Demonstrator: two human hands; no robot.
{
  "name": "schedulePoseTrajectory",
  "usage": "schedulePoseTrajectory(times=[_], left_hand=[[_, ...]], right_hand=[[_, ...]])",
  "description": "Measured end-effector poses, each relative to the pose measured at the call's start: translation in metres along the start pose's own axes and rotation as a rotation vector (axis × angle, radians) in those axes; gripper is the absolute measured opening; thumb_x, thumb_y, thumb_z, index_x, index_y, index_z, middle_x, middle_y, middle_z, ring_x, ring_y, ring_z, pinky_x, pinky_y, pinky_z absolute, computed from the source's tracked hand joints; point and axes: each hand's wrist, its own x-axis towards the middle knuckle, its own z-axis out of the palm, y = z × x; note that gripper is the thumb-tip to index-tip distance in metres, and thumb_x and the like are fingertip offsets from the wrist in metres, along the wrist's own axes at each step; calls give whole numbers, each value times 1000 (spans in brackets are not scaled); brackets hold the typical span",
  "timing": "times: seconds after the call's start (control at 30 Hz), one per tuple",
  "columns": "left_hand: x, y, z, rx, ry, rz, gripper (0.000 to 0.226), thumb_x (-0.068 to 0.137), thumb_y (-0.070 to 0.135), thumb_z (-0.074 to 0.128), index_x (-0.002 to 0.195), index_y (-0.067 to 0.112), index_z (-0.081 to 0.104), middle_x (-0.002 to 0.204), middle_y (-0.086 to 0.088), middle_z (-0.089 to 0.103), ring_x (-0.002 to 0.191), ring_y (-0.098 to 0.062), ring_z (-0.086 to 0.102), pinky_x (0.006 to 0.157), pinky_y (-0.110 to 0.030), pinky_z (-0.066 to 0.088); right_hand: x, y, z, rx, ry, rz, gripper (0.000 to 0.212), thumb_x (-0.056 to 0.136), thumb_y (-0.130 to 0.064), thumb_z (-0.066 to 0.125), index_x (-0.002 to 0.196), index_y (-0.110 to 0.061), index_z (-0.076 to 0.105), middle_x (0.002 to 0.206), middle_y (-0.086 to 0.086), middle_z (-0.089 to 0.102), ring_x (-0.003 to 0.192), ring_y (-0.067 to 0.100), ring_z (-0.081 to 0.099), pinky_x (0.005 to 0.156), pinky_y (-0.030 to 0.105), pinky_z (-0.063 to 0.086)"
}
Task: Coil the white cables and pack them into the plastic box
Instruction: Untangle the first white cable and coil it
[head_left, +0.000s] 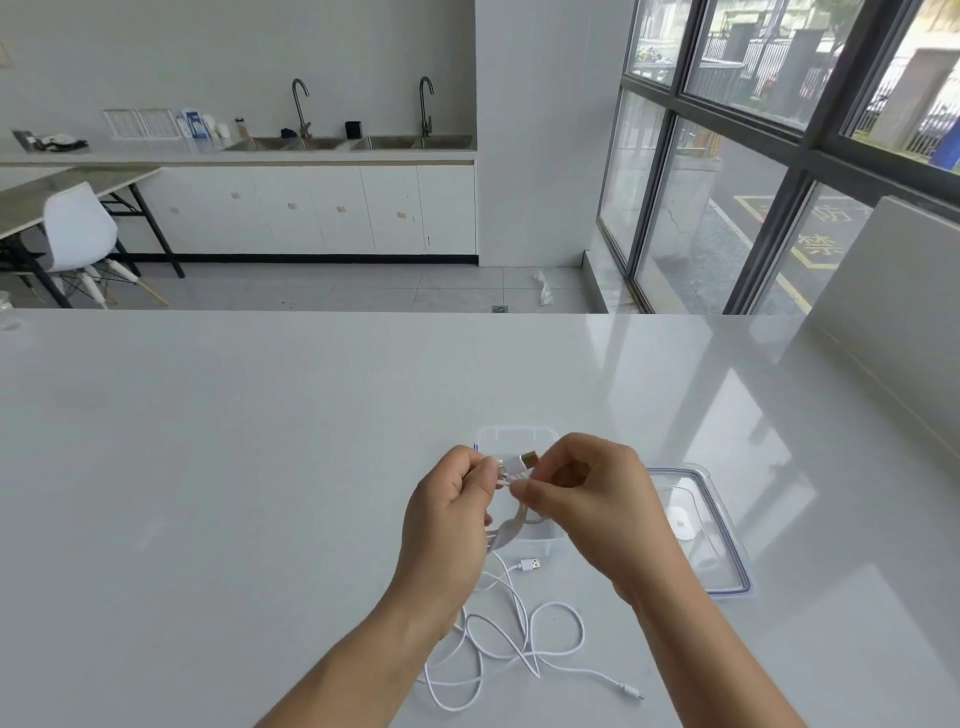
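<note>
A coiled white cable (521, 464) is held between both hands just above the plastic box (514, 432), w/ its USB plug (529, 459) poking out on top. It is pinched in the grip of the left hand (452, 514) on one side and in the grip of the right hand (587, 499) – thumb & forefinger – on the other. Its loops are partly hidden below.

Counted: 2 cables, 1 box, 1 lid. The 2nd cable (530, 565) is seen loose and tangled on the bench (208, 467) near the front edge, partly under the wrists. The clear lid (727, 561) is laid flat just right of the box – the box is mostly blocked by the hands.
</note>
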Motion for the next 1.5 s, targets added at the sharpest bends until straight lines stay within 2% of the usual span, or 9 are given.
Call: schedulePoseTrajectory(times=[0.33, 0.43, 0.6, 0.77, 0.9, 1.03, 1.2, 1.37, 1.5], left_hand=[[6, -4, -6, -196, -11, -91, 31, 102, 14, 49, 74, 6, 60, 55, 7, 40, 47, -9, 29, 47, -14, 34], [10, -10, -8, -171, 0, -89, 35, 102, 18, 51, 68, 13, 57, 66, -5, 43, 52, -13, 30, 49, -16, 35], [6, -13, -8, 28, 40, 30, 26, 101, 21, 51, 76, 16, 55, 57, 11, 48, 52, -8, 40, 60, -34, 43], [-1, -14, -5, 129, 66, 166, 11, 100, 26, 53, 89, 27, 53, 78, 5, 62, 67, -17, 54, 69, -38, 50], [4, -9, -7, -55, 11, 57, 13, 99, 23, 55, 86, 23, 55, 79, -8, 63, 63, -31, 50, 62, -37, 51], [5, -4, -11, -381, -85, -180, 14, 101, 14, 52, 87, 9, 54, 66, -6, 56, 55, -18, 43, 61, -28, 45], [2, -11, -8, -242, -1, -128, 17, 102, 16, 50, 86, 11, 54, 55, 3, 47, 50, -12, 40, 51, -21, 40], [-2, -15, -9, -240, -8, -146, 10, 101, 15, 53, 94, 12, 60, 65, -3, 59, 55, -15, 47, 56, -28, 40], [4, -18, -15, -487, -14, -294, 11, 99, 7, 52, 96, 4, 62, 64, -8, 57, 55, -20, 44, 71, -45, 37]], right_hand=[[3, 16, -5, 586, -314, 12, 14, 82, -2, 76, 94, 3, 73, 83, 16, 72, 72, 24, 65, 65, 31, 56], [1, 19, 0, 578, -251, 16, 10, 81, 9, 73, 90, 6, 71, 84, 20, 74, 74, 26, 70, 68, 31, 58], [3, 21, 5, 579, -233, 111, 13, 78, 11, 75, 85, 8, 65, 70, 16, 67, 60, 25, 61, 57, 31, 52], [10, 23, 8, 539, -159, 114, 24, 71, 17, 76, 81, -2, 67, 68, 9, 54, 57, 29, 57, 54, 34, 49], [11, 27, 10, 592, -182, 23, 23, 74, 10, 80, 90, -5, 72, 82, 10, 66, 62, 25, 59, 56, 32, 52], [8, 34, 13, 494, -262, 8, 21, 79, -19, 82, 98, -11, 77, 88, 27, 72, 70, 24, 56, 51, 31, 46], [-3, 34, 34, 649, -174, 1, 9, 82, -16, 79, 90, -10, 76, 68, 12, 64, 55, 22, 50, 48, 30, 44], [-6, 30, 54, 507, 150, -4, 22, 92, -19, 72, 90, -3, 58, 66, 20, 58, 43, 24, 46, 37, 27, 38], [-8, 31, 50, 786, -34, 166, 40, 98, -33, 59, 101, 7, 60, 71, 18, 60, 52, 24, 50, 44, 31, 42]])
